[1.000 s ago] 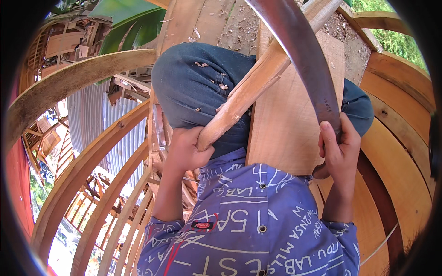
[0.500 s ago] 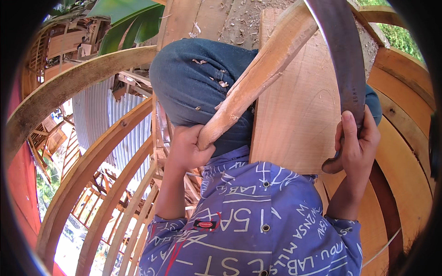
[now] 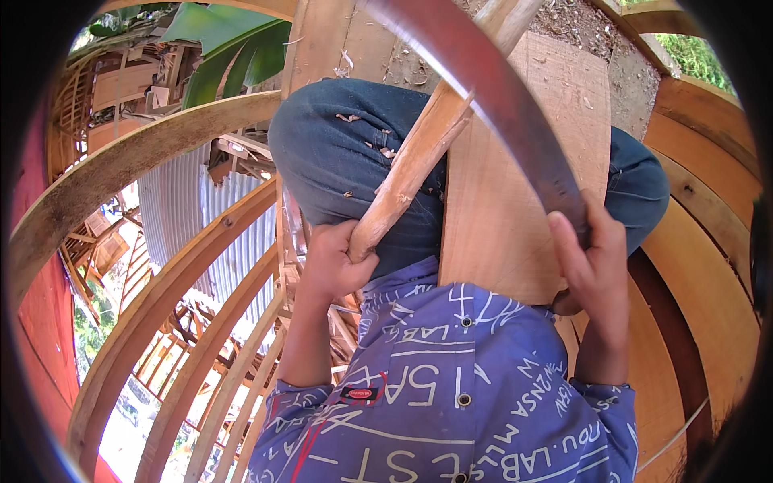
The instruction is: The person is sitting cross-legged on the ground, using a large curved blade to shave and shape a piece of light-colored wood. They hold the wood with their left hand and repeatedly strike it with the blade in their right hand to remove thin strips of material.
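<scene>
Your left hand [image 3: 332, 262] clenches the rough, pale wooden stick [image 3: 412, 165], slanting from mid-frame to top; your right hand [image 3: 596, 262], right of centre, grasps the long, curved, dark steel blade [image 3: 523, 121]. Angle its edge shallowly, clear of your blue-denim left knee [image 3: 322, 141].

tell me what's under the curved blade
The wooden stick crosses beneath the curved blade, with the flat board below both. The blade hides the stick's surface at the crossing and a strip of the board.

White lettering [image 3: 420, 386] on purple shirt [image 3: 441, 419]
</scene>
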The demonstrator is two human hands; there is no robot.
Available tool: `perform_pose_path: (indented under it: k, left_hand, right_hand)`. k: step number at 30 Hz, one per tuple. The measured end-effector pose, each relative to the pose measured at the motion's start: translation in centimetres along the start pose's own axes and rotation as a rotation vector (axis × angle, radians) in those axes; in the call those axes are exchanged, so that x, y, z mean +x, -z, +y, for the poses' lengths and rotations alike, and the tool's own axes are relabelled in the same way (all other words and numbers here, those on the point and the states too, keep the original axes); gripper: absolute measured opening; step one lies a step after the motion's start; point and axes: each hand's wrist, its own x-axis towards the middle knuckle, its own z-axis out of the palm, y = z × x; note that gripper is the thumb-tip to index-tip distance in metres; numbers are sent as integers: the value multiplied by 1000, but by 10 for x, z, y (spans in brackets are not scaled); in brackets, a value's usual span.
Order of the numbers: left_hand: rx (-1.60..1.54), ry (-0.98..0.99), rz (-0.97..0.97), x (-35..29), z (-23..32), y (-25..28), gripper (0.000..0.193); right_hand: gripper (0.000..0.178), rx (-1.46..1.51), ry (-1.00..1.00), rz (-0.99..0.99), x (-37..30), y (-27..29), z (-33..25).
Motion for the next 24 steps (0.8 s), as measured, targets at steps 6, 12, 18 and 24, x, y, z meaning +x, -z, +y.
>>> perform_pose_path:
  k: [6,12,18,24]
  left_hand:
    - [10,-32,-9,5,3,-2,9]
    - [16,-12,14,0,-2,-1,9]
    - [22,5,-26,-1,2,6,8]
    - [62,92,0,-3,12,8,16]
  right_hand:
    - [15,113,-28,107,3,6,1]
    - [17,145,-69,54,-1,-4,0]
    - [19,167,-117,-79,-1,4,-1]
    - [20,396,-274,-273,7,6,-2]
